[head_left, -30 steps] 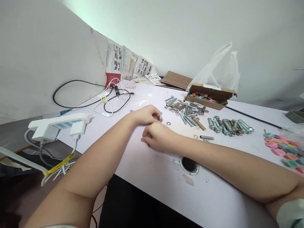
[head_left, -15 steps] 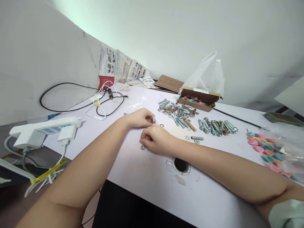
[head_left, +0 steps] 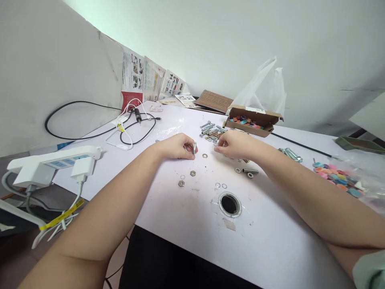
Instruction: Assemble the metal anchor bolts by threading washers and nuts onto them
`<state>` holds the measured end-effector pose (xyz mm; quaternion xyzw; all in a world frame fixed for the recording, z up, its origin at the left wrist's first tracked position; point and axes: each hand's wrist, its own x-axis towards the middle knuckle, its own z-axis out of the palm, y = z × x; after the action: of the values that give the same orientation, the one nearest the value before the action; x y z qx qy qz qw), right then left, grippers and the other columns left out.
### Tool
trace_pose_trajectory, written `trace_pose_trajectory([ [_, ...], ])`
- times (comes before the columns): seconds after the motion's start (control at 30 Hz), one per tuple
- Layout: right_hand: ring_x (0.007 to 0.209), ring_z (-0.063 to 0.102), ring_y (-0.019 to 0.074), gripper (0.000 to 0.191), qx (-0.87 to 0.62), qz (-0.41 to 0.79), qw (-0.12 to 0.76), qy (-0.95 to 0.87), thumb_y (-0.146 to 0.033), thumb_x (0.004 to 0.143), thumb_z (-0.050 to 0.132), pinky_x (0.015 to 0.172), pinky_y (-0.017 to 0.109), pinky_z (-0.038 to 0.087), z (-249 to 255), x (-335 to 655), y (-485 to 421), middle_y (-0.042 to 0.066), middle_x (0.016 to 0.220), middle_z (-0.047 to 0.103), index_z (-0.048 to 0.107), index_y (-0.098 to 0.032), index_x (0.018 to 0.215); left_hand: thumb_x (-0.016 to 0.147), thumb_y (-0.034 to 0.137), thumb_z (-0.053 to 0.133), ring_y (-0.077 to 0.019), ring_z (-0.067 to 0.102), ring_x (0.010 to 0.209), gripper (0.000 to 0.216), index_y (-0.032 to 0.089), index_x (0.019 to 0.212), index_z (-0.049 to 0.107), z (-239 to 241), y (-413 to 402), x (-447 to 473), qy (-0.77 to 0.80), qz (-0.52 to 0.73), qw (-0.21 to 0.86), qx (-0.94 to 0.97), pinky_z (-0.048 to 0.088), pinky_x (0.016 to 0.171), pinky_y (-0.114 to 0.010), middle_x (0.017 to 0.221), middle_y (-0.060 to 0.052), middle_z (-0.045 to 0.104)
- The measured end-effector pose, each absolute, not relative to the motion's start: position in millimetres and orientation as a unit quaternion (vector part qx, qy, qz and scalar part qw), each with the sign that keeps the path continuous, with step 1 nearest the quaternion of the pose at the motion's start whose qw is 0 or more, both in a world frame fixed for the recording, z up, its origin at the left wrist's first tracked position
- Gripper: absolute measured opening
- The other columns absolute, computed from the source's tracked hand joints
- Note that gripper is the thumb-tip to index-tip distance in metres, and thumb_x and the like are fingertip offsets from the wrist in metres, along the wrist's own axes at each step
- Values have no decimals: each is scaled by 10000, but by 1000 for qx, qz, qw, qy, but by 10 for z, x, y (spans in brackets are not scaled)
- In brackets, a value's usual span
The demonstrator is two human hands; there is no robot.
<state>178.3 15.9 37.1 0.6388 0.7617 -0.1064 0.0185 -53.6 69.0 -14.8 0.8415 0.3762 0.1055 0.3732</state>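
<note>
Currently, a metal bolt point(head_left: 194, 147) is being pinched nearly upright, mid-frame, by the fingers of the left hand point(head_left: 179, 146). Right of center, the right hand point(head_left: 236, 143) is being held at the bolt pile point(head_left: 210, 131), fingers half-curled; whether anything is being gripped can't be told. For control, the metal bolt is best being held vertical, with loose nuts point(head_left: 181, 183), just below center, being left undisturbed.

the bolts point(head_left: 206, 125) look shiny metal, the tabletop point(head_left: 168, 212) smooth, the box point(head_left: 249, 129) matt cardboard.
</note>
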Motion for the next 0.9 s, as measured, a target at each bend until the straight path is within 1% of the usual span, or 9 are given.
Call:
trace_pose_trajectory([
  [0.07, 547, 573, 177, 275, 633, -144, 42, 759, -466, 834, 612, 545, 323, 382, 407, 1870, 190, 60, 736, 679, 699, -207, 867, 682, 332, 771, -111, 598, 708, 329, 161, 962, 749, -106, 672, -548, 382, 106, 366, 842, 458, 619, -211, 794, -20, 692],
  [0.17, 679, 629, 224, 311, 636, -139, 92, 753, -508, 767, 674, 564, 339, 419, 487, 2055, 209, 66, 864, 699, 705, -233, 909, 681, 339, 777, -117, 613, 664, 358, 148, 981, 734, -18, 624, -574, 404, 115, 365, 831, 478, 595, -216, 785, -32, 699],
  [0.27, 746, 633, 253, 328, 621, -156, 197, 742, -450, 657, 765, 569, 349, 432, 548, 2267, 176, 66, 921, 691, 719, -239, 904, 691, 382, 776, -130, 626, 589, 416, 150, 1030, 711, 62, 582, -589, 435, 116, 382, 807, 496, 557, -235, 763, -35, 699],
  [0.37, 676, 591, 232, 173, 594, -190, 279, 730, -342, 627, 752, 540, 342, 395, 513, 2350, 107, 63, 813, 663, 697, -211, 725, 686, 400, 783, -132, 631, 572, 428, 145, 1023, 711, 87, 571, -584, 450, 112, 371, 804, 499, 550, -230, 740, -37, 694],
  [0.5, 555, 500, 186, 153, 583, -175, 292, 738, -287, 623, 716, 508, 324, 299, 435, 2306, 70, 42, 663, 571, 597, -197, 587, 698, 409, 774, -126, 636, 589, 412, 155, 1018, 715, 57, 586, -578, 439, 107, 369, 812, 507, 561, -221, 759, -39, 701],
  [0.6, 599, 542, 199, 171, 580, -188, 257, 750, -363, 663, 727, 519, 324, 330, 485, 2328, 84, 47, 746, 625, 655, -211, 693, 710, 402, 762, -124, 639, 601, 387, 163, 1010, 715, 40, 595, -585, 434, 106, 365, 817, 506, 562, -218, 782, -37, 707],
  [0.7, 665, 595, 204, 230, 572, -214, 182, 770, -433, 712, 725, 549, 314, 385, 607, 2373, 79, 43, 823, 675, 692, -230, 815, 714, 384, 754, -112, 626, 603, 367, 165, 1006, 719, 36, 596, -578, 429, 107, 354, 824, 498, 570, -210, 780, -28, 706],
  [0.8, 698, 609, 187, 261, 511, -236, 66, 824, -472, 763, 705, 594, 299, 417, 663, 2311, 48, 35, 817, 690, 697, -221, 834, 712, 364, 746, -97, 597, 593, 338, 163, 983, 730, 21, 598, -555, 421, 106, 340, 834, 477, 570, -205, 769, -21, 701],
  [0.9, 793, 629, 186, 315, 422, -278, -104, 857, -497, 765, 721, 689, 304, 463, 537, 2126, 56, 40, 874, 711, 715, -204, 878, 718, 362, 730, -92, 571, 594, 289, 161, 925, 744, -14, 608, -536, 420, 91, 347, 834, 450, 558, -207, 750, -17, 693],
])
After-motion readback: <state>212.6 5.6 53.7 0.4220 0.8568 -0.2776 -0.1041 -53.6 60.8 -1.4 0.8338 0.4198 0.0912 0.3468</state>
